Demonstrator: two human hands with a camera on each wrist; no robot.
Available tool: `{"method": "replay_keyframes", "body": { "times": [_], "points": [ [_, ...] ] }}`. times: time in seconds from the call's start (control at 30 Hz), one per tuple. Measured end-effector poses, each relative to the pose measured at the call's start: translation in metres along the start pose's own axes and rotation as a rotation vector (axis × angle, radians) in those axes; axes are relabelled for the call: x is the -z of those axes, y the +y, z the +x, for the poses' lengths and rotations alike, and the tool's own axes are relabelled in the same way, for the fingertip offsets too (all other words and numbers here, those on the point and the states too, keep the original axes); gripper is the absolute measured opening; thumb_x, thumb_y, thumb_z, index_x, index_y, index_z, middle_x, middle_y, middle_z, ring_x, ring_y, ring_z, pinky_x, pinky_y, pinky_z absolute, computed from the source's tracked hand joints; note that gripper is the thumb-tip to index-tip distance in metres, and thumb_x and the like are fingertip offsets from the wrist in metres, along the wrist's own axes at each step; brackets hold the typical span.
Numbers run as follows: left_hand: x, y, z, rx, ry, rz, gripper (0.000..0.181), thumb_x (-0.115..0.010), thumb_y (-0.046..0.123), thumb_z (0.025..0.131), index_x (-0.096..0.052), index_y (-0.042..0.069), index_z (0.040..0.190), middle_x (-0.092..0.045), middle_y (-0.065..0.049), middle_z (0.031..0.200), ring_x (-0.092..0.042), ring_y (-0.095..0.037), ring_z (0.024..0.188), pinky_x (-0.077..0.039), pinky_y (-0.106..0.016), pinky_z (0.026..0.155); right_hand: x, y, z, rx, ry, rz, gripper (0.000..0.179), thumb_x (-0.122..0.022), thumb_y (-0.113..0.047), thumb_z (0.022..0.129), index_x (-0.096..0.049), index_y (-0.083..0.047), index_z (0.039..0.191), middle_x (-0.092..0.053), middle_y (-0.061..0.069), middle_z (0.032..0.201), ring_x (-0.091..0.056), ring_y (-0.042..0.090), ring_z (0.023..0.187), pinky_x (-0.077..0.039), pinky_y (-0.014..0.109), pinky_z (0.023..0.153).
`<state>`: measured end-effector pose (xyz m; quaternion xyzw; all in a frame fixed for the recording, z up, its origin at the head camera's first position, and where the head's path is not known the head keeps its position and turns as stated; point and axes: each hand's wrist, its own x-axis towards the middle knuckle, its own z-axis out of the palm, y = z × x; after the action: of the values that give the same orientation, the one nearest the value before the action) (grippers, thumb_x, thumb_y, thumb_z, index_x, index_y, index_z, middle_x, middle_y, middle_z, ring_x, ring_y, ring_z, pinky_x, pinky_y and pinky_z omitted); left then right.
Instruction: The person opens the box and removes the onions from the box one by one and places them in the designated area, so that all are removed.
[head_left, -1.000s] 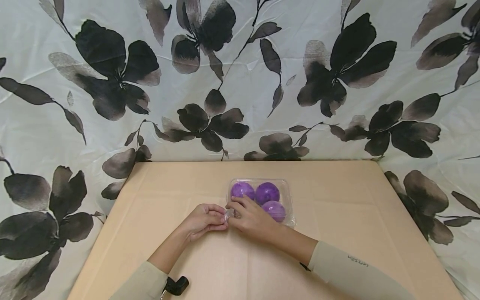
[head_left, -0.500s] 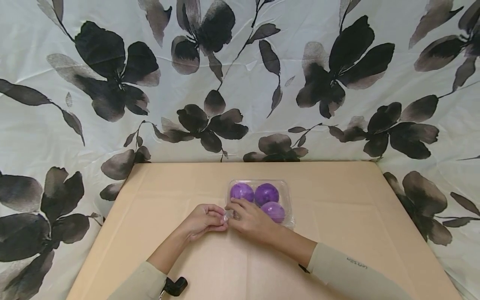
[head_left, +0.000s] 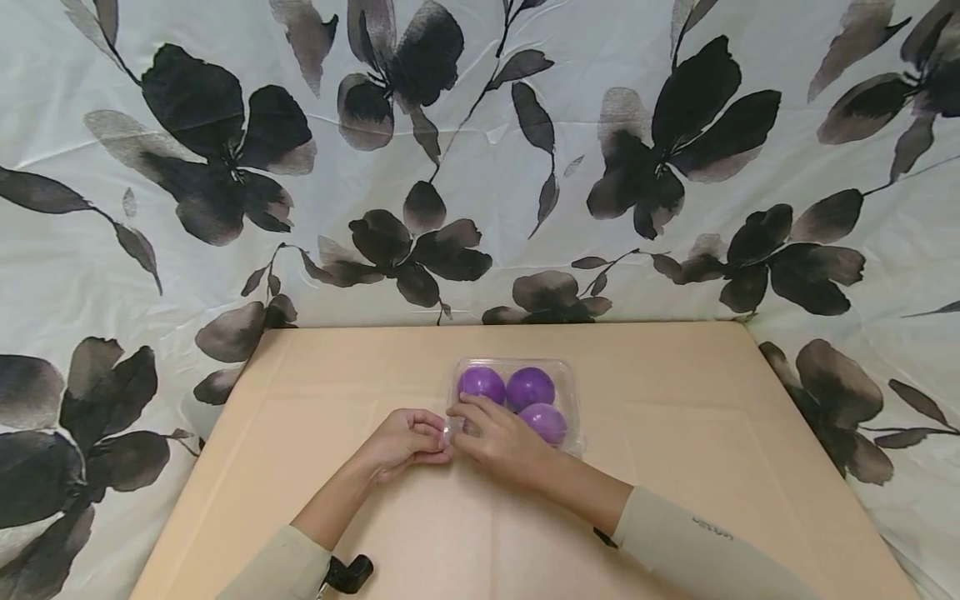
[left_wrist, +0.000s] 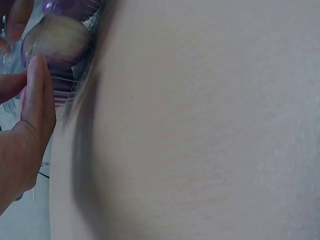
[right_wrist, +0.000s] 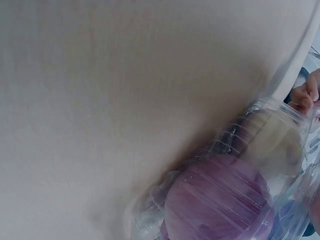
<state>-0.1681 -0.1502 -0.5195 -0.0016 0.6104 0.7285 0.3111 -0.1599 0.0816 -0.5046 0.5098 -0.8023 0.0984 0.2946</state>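
Note:
A clear plastic clamshell box (head_left: 568, 392) holds several smooth purple balls (head_left: 530, 389), perhaps fruit. My left hand (head_left: 405, 442) pinches the box's near left corner between thumb and fingers. Bent over that same corner, my right hand (head_left: 498, 437) grips the plastic edge with thumb and forefinger, its other fingers across the top. It covers the near left part of the box. A ball with a pale yellow-green patch (left_wrist: 60, 40) shows through the ribbed wall in the left wrist view, beside the left fingers (left_wrist: 36, 87). The right wrist view shows a purple ball (right_wrist: 215, 195) inside.
The box lies on a light tan tabletop (head_left: 660, 450), towards its far edge. Behind hangs a white cloth (head_left: 525, 183) with dark flower prints. A black wrist device (head_left: 351, 573) sits at the left sleeve's cuff.
Both hands stay at the same corner of the box, with only slight finger movement. The whole head view has shifted a little, so things sit slightly further left.

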Motion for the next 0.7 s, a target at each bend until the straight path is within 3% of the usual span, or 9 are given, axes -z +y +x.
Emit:
{"method": "replay_keyframes", "body": {
  "times": [0.37,0.7],
  "points": [
    [0.003,0.0,-0.002,0.003,-0.023,-0.008,0.022,-0.064,-0.016,0.09,-0.056,-0.011,0.109,-0.072,-0.005,0.083,-0.077,-0.02,0.081,-0.068,-0.036,0.084,0.008,0.001,0.006,-0.014,0.027,-0.013,0.01,-0.071,-0.004,0.091,-0.07,-0.013,0.096,-0.068,0.011,0.127,-0.067,0.032,0.121,-0.055,0.034,0.112],
    [0.005,0.002,-0.007,0.008,-0.033,0.024,0.029,-0.062,-0.017,0.09,-0.052,-0.017,0.118,-0.071,-0.007,0.086,-0.076,-0.021,0.085,-0.067,-0.036,0.086,0.017,-0.001,0.014,-0.073,0.035,0.035,0.012,-0.073,-0.009,0.093,-0.073,-0.014,0.104,-0.068,0.009,0.127,-0.066,0.026,0.121,-0.056,0.03,0.109]
  ]
}}
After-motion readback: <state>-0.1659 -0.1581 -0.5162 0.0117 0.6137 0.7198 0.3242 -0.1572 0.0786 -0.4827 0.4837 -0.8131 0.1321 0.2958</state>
